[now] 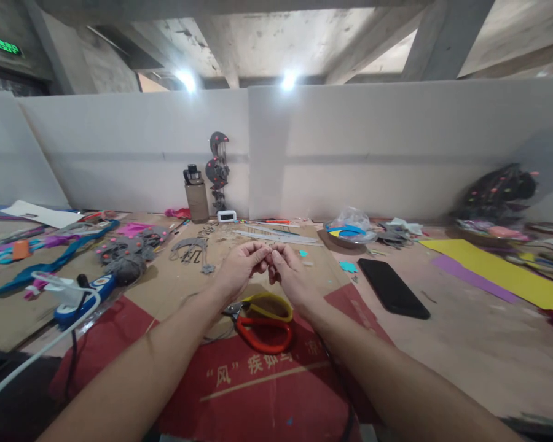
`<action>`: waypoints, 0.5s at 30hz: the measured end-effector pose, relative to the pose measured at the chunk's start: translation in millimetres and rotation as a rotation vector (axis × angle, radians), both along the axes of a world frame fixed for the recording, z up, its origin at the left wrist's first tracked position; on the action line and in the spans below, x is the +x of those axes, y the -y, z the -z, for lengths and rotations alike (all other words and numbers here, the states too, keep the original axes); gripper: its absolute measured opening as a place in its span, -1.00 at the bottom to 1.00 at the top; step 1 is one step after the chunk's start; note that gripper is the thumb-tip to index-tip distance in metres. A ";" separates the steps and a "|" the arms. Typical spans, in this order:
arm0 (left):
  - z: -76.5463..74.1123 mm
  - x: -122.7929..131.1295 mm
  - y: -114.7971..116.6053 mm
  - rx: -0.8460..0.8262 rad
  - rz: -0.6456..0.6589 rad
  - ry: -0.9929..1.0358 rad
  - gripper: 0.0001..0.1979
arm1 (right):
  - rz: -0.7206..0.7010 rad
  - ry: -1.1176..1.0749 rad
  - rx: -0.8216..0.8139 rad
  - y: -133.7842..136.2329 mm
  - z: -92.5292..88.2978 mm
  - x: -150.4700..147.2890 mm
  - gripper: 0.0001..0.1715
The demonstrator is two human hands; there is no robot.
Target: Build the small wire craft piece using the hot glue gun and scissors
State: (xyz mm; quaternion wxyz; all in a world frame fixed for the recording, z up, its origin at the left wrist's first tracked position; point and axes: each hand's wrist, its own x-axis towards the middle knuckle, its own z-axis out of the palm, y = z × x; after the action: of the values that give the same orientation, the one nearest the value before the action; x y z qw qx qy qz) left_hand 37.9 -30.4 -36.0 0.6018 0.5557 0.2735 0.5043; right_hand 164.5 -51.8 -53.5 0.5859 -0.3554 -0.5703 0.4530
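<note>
My left hand (pixel 243 264) and my right hand (pixel 287 270) meet above the middle of the cardboard, fingertips pinched together and touching. Whatever is between them is too small to make out. Just below lies a pair of scissors (pixel 265 334) with one yellow and one red handle, its blades pointing left. Under everything is a flattened cardboard sheet (pixel 239 393), brown with red printed parts. Left of my hands rests a grey crescent-shaped piece (pixel 188 247) with strings and a small grey flower shape (pixel 207 269).
A black phone (pixel 393 288) lies to the right, beside yellow sheet material (pixel 493 270). Behind stand a bottle (pixel 196 195), a small white clock (pixel 227 217) and a bowl (pixel 350 236) of scraps. A blue power strip (pixel 85 301) with a white cable sits left.
</note>
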 end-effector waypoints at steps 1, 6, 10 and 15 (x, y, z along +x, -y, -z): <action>1.0 0.3 -0.4 0.019 -0.014 -0.022 -0.73 | 0.009 0.021 0.005 0.2 0.2 -0.1 -0.69; -1.1 1.4 5.2 0.147 -0.112 -0.162 -0.74 | 0.066 0.106 0.030 -1.7 4.8 1.4 -0.69; -5.2 0.6 10.5 0.185 -0.186 -0.227 -0.76 | 0.095 0.166 0.097 -1.6 7.2 3.6 -0.74; -7.4 -0.6 11.3 0.188 -0.189 -0.271 -0.75 | 0.125 0.201 0.176 1.0 7.0 4.4 -0.76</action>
State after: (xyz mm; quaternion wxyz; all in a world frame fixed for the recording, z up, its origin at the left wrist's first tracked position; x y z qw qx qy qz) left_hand 37.3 -41.7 -28.6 0.4549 0.6439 0.3546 0.5026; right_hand 168.9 -52.9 -60.5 0.5816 -0.3811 -0.6404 0.3261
